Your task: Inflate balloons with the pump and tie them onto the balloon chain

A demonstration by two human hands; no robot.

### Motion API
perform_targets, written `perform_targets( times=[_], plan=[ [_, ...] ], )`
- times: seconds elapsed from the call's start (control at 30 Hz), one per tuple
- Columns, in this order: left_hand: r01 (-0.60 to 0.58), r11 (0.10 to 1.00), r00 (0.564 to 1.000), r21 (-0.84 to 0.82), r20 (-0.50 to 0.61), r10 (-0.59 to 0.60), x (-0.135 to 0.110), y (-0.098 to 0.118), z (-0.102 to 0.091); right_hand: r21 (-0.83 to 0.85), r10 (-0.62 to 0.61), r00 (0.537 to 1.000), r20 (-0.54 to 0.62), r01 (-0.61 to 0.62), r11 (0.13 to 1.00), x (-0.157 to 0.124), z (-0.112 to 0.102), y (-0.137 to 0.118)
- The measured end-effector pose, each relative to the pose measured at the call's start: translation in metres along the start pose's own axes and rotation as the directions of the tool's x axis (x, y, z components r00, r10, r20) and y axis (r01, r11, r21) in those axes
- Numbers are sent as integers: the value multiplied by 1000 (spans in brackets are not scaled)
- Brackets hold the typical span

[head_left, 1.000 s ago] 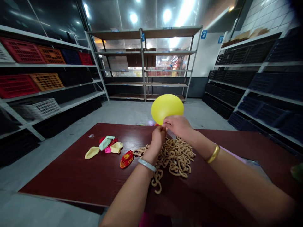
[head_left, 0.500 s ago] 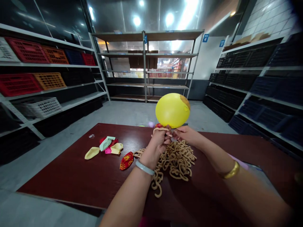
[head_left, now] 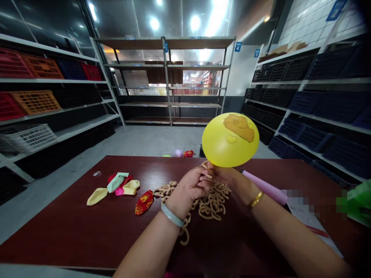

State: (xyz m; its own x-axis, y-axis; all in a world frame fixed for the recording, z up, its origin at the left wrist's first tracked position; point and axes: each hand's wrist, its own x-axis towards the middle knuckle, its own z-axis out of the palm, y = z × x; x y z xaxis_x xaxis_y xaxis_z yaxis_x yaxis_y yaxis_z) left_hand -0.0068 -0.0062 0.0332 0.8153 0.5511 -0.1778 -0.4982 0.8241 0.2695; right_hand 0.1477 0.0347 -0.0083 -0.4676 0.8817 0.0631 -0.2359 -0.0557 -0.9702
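A yellow inflated balloon (head_left: 214, 141) with a brown printed figure and a small heart stands above my hands, its neck downward. My left hand (head_left: 195, 183) is closed at the neck, with a bit of tan cord-like loop showing at its fingers. Just below the balloon, my right hand (head_left: 227, 175) is closed at the neck too; its fingertips are hidden behind the balloon and my left hand. A pile of tan cord-like loops (head_left: 211, 204) lies beneath both hands. Left of the pile rests a deflated red balloon (head_left: 144, 202) with a gold pattern.
More deflated balloons (head_left: 117, 183) lie on the left of the dark red table (head_left: 72, 231). To the right are a pink tube-like object (head_left: 265, 187), a flat pale sheet (head_left: 307, 220) and a green object (head_left: 359, 202). Shelves with crates (head_left: 34, 102) stand around the room.
The balloon has moved right and turned, so its brown print faces me more. My hands have drawn closer together. The view has swung right, bringing in the green object.
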Motion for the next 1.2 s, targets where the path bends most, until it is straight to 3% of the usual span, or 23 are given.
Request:
perform_targets(
  times=[0.13, 0.23, 0.3, 0.4, 0.47, 0.53, 0.7, 0.8, 0.87, 1.03, 1.2],
  plan=[
    [-77, 991, 997, 105, -19, 80, 4, 4, -4, 64, 29, 999, -19, -27, 998, -12, 4, -7],
    [-207, 932, 971, 299, -53, 233, 10, 3, -7, 113, 49, 996, -78, -40, 993, -20, 13, -10],
    [-320, 810, 909, 491, -82, 408, 14, 1, -10, 54, 23, 984, -178, -13, 998, -23, 19, -9],
    [-375, 576, 754, 726, -123, 646, 21, -2, -16, -108, -93, 922, -375, 56, 993, -26, 25, -3],
    [-348, 469, 676, 812, -130, 725, 26, -3, -20, -186, -164, 890, -426, 91, 978, -28, 27, 1],
    [-342, 397, 631, 852, -105, 768, 29, -4, -23, -305, -255, 862, -439, 124, 944, -32, 29, 3],
    [-373, 297, 567, 879, -38, 823, 36, -9, -30, -708, -556, 764, -329, 189, 680, -42, 35, 2],
    [-340, 166, 506, 926, 31, 862, 39, -11, -33, -834, -701, 693, -167, 280, 476, -45, 37, -2],
    [-301, 90, 480, 949, 69, 874, 40, -11, -36, -856, -743, 666, -66, 345, 385, -46, 36, -4],
    [-192, -81, 468, 978, 163, 869, 38, -11, -38, -833, -727, 685, 45, 428, 351, -48, 29, -9],
    [-86, -237, 453, 968, 250, 856, 35, -15, -32, -826, -731, 678, -76, 368, 427, -49, 25, -8]
  ],
)
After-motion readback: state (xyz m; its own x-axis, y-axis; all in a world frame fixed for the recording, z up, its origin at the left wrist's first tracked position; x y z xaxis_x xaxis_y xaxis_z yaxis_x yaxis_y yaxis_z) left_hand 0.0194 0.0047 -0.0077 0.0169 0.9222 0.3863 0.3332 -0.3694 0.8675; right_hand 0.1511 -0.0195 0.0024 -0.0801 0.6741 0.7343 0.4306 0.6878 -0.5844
